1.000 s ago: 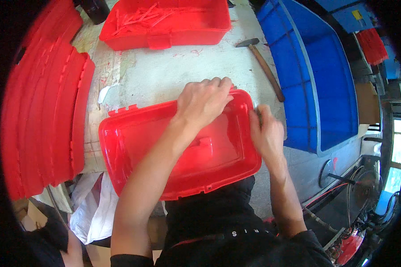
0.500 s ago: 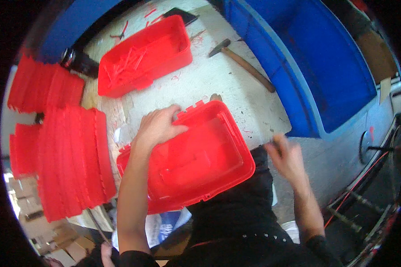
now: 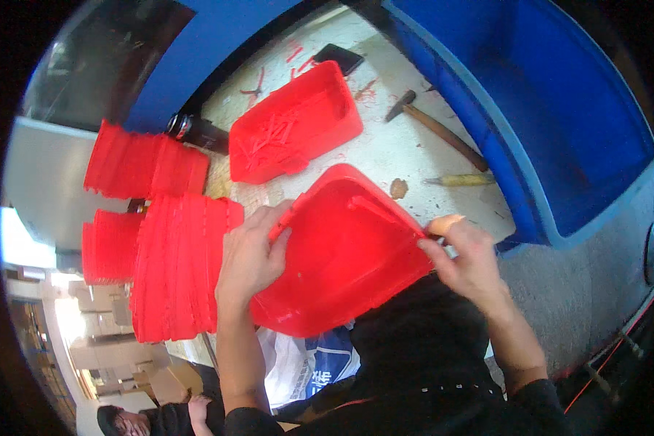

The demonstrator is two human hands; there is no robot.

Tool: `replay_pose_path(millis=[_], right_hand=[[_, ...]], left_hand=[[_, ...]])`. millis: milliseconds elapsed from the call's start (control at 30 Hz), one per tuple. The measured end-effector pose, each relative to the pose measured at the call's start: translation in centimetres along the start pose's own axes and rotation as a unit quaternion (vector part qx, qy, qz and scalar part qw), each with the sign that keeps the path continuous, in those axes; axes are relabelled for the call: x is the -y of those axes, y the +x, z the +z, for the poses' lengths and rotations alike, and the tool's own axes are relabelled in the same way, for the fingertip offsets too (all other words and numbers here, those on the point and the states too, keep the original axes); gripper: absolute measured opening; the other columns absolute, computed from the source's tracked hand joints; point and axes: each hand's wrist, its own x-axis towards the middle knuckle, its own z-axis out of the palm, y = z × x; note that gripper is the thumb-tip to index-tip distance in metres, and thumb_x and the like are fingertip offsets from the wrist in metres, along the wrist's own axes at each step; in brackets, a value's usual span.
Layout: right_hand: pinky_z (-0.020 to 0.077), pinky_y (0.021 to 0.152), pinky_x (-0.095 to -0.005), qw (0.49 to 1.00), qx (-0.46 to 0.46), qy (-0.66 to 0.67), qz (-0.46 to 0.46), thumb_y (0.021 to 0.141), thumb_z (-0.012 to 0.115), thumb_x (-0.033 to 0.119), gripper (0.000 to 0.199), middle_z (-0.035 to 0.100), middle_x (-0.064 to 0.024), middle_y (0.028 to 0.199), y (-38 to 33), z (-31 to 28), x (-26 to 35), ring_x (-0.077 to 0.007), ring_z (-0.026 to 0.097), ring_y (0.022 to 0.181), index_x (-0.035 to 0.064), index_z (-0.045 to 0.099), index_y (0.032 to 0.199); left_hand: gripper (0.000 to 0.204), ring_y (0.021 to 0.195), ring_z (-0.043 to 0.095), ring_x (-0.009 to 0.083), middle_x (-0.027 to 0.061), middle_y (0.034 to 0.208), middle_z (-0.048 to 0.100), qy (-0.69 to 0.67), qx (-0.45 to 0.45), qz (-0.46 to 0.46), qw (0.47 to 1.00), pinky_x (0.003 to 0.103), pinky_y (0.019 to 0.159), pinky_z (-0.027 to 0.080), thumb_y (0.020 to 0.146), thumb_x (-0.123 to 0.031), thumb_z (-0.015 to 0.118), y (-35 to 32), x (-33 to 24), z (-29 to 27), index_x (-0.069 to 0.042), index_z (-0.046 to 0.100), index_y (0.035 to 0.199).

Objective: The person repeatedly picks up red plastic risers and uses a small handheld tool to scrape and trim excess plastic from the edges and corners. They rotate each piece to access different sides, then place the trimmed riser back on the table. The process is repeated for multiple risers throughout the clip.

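Note:
A red plastic tray or lid (image 3: pixel 341 254), rectangular with a raised rim, is tilted in front of my body. My left hand (image 3: pixel 258 251) grips its left edge near small hinge-like tabs, thumb inside the rim. At the right corner of the rim is my right hand (image 3: pixel 465 254), its fingers closed and touching the edge. Something small, dark and silvery shows between those fingers, too covered to name. A loose red strip (image 3: pixel 374 208) lies along the tray's far inner side. Beyond it on the table stands a red bin (image 3: pixel 334 138) holding several thin red strips.
Stacks of red plastic parts (image 3: pixel 178 269) rise at left, beside a dark bottle (image 3: pixel 196 133). A hammer (image 3: pixel 443 136) and a yellow-handled tool (image 3: pixel 465 179) lie near a large blue crate (image 3: pixel 530 189). A white-and-blue bag (image 3: pixel 334 356) is below; another person (image 3: pixel 171 418) is at lower left.
My right hand, apart from the tray before, has come to its right corner. The tray has tilted and shifted right in the view. The view has swung, bringing another person further into sight.

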Motion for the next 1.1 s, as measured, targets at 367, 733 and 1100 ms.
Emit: replay_pose_path(millis=[367,733,1100], right_hand=[[0.0569,0.077,-0.0357,0.772,0.057,0.559,0.297,0.102,0.036,0.061,0.066,0.064,-0.0127,0.125,-0.8,2.5,-0.5,-0.0241,0.066,0.108,0.0063,0.048,0.137],[0.0444,0.105,-0.0458,0.698,-0.035,0.610,0.373,0.102,0.048,0.042,0.052,0.058,-0.0099,0.139,-3.3,2.5,-5.8,-0.0262,0.055,0.127,0.0062,0.052,0.139],[0.0468,0.106,-0.0486,0.768,0.060,0.617,0.162,0.103,0.041,0.037,0.054,0.054,-0.0141,0.143,1.3,2.0,-11.2,-0.0328,0.055,0.128,0.0034,0.043,0.146]], left_hand=[[0.054,0.122,0.053,0.0419,0.0290,0.133,0.053,0.127,-0.213,0.110,0.962,0.052,0.102,0.044,0.088,-0.004,0.054,-5.0,-2.8,3.1,0.006,0.046,0.140],[0.049,0.124,0.054,0.0238,0.0110,0.135,0.057,-0.569,-0.278,-0.296,0.715,0.038,0.109,0.038,0.097,-0.029,0.063,-14.3,9.1,16.2,-0.002,0.054,0.136],[0.078,0.129,0.053,0.0216,0.0096,0.142,0.054,-0.837,-0.223,-0.191,0.462,0.040,0.111,0.039,0.086,-0.037,0.075,-15.3,9.9,10.6,-0.002,0.041,0.147]])
